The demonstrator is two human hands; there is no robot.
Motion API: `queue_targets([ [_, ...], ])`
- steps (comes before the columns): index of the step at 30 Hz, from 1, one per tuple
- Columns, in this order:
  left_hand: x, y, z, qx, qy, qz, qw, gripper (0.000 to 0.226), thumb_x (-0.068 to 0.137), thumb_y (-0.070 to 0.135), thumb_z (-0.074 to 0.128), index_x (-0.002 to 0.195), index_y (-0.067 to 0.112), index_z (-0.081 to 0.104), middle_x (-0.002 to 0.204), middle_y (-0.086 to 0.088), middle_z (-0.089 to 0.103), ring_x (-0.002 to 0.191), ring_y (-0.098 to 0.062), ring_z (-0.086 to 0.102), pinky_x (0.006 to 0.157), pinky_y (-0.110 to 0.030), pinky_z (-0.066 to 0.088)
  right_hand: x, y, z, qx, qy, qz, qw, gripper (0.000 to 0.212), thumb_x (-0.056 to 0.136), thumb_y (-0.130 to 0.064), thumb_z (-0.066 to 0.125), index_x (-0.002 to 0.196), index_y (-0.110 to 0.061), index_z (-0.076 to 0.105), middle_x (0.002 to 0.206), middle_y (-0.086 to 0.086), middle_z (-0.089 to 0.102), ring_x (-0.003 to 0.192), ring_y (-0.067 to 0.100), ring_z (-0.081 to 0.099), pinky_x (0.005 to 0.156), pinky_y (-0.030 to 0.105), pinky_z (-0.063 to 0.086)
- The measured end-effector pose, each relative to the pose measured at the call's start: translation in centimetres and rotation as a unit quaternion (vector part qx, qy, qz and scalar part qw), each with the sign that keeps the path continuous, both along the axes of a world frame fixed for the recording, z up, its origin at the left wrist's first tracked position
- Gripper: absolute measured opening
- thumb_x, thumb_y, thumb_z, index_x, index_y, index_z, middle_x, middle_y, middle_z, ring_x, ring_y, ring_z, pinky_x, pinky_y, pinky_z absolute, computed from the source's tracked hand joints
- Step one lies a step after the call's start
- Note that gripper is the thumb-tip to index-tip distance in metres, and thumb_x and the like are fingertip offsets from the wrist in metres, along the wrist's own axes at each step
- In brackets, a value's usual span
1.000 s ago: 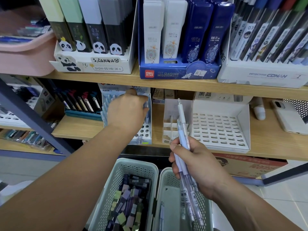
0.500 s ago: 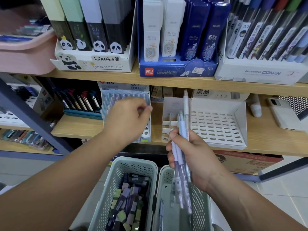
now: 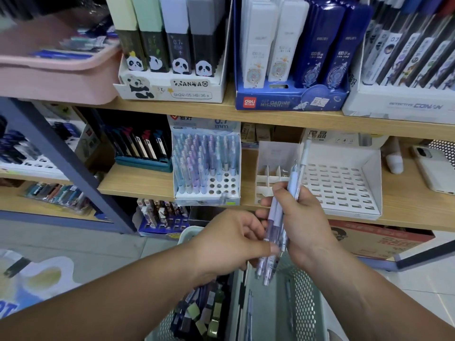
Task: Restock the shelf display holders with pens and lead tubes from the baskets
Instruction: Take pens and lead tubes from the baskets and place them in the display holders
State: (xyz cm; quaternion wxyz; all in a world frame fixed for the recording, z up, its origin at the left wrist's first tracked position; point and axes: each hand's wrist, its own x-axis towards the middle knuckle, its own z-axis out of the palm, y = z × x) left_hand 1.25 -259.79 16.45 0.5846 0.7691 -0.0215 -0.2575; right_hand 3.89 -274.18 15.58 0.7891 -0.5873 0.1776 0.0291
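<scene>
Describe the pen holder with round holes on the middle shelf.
The pen holder is a white card box with a grid of round holes and a backboard printed 0.7 mm. Clear pens tinted blue and purple stand in the left and rear holes; the front right holes are empty. It stands on the wooden shelf.

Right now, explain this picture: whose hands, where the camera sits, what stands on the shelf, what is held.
There is no machine: these are a person's two bare hands, filmed by one wide camera worn on the head, facing a shop shelf. The right hand holds a bunch of pens; the left hand pinches one of them low down. On the shelf stands a pen holder, partly filled, with free holes at its front right. Beside it are a divider box and a white slotted tray. Below sit two baskets: the left basket with lead tubes, the right basket nearly bare.
</scene>
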Motion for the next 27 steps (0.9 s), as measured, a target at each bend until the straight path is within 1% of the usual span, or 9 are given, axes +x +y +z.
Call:
queue_targets([
  [5,-0.1,0.1,0.6,-0.089,0.06,0.015,0.994,0.006,0.093,0.008,0.069,0.093,0.005,0.064,0.062,0.0,0.065,0.05,-0.016,0.06,0.043,-0.024,0.047,0.3,-0.6,0.6,-0.002,0.003,-0.004,1.0,0.009,0.1,-0.024,0.062,0.1,-0.016,0.06,0.072,0.009,0.07,0.062,0.026,0.071,0.052,0.04,0.058],
  [7,0.1,0.2,0.6,-0.091,0.072,0.039,0.993,0.005,0.095,0.009,0.065,0.096,0.004,0.065,0.064,-0.002,0.064,0.048,-0.02,0.059,0.042,-0.024,0.046,0.3,-0.8,0.4,-0.025,0.006,-0.016,1.0,0.008,0.101,-0.023,0.062,0.097,-0.016,0.059,0.072,0.011,0.07,0.057,0.026,0.069,0.05,0.038,0.057],
  [12,0.7,0.7,0.1,-0.072,0.068,0.077,0.992,0.007,0.096,0.014,0.064,0.097,0.012,0.071,0.064,-0.002,0.063,0.044,-0.015,0.05,0.042,-0.023,0.04,0.7,-1.4,-0.2,-0.112,0.017,-0.017,0.993,0.006,0.102,-0.02,0.059,0.097,-0.017,0.06,0.075,0.019,0.071,0.055,0.024,0.066,0.041,0.029,0.05],
  [14,1.0,1.0,-0.1,-0.068,0.066,0.109,0.99,0.009,0.095,0.011,0.064,0.097,0.013,0.072,0.062,0.0,0.061,0.045,-0.013,0.049,0.042,-0.023,0.039,0.8,-1.5,-0.3,-0.121,0.024,-0.012,0.992,0.007,0.1,-0.02,0.061,0.093,-0.019,0.061,0.079,0.022,0.07,0.058,0.027,0.065,0.042,0.028,0.049],
  [16,1.3,1.5,-0.3,-0.08,0.065,0.145,0.984,0.012,0.093,0.006,0.064,0.098,0.012,0.074,0.063,-0.003,0.063,0.046,-0.014,0.051,0.043,-0.024,0.042,0.8,-1.6,-0.4,-0.128,0.022,-0.003,0.991,0.007,0.099,-0.021,0.063,0.092,-0.019,0.063,0.076,0.017,0.067,0.053,0.023,0.064,0.045,0.03,0.052],
  [21,2.2,3.0,0.2,-0.182,0.047,0.244,0.951,0.006,0.085,0.004,0.075,0.09,0.003,0.073,0.076,-0.016,0.072,0.056,-0.018,0.064,0.051,-0.025,0.053,0.9,-1.2,-0.4,-0.136,0.012,0.019,0.991,0.006,0.097,-0.021,0.067,0.092,-0.019,0.064,0.078,0.01,0.072,0.045,0.014,0.057,0.046,0.028,0.05],
  [22,2.4,3.3,0.3,-0.204,0.045,0.259,0.943,0.002,0.085,0.005,0.075,0.086,0.005,0.074,0.077,-0.016,0.073,0.058,-0.018,0.066,0.053,-0.025,0.055,0.9,-1.0,-0.4,-0.127,0.013,0.026,0.991,0.006,0.097,-0.021,0.067,0.093,-0.019,0.063,0.076,0.009,0.074,0.046,0.014,0.056,0.045,0.026,0.049],
  [25,2.9,3.6,0.4,-0.247,0.034,0.294,0.923,0.015,0.085,0.005,0.075,0.072,0.013,0.078,0.077,-0.014,0.072,0.062,-0.017,0.067,0.057,-0.025,0.056,0.9,-0.5,-0.3,-0.101,0.013,0.044,0.994,0.006,0.098,-0.02,0.066,0.095,-0.016,0.061,0.07,0.006,0.072,0.047,0.017,0.053,0.045,0.027,0.049],
  [27,3.0,3.8,0.5,-0.242,0.01,0.307,0.92,0.015,0.085,0.006,0.075,0.073,0.013,0.08,0.074,-0.012,0.071,0.062,-0.016,0.067,0.059,-0.025,0.056,0.9,-0.4,-0.3,-0.095,0.012,0.052,0.994,0.006,0.099,-0.019,0.064,0.095,-0.015,0.06,0.066,0.006,0.068,0.049,0.018,0.051,0.046,0.029,0.048],
])
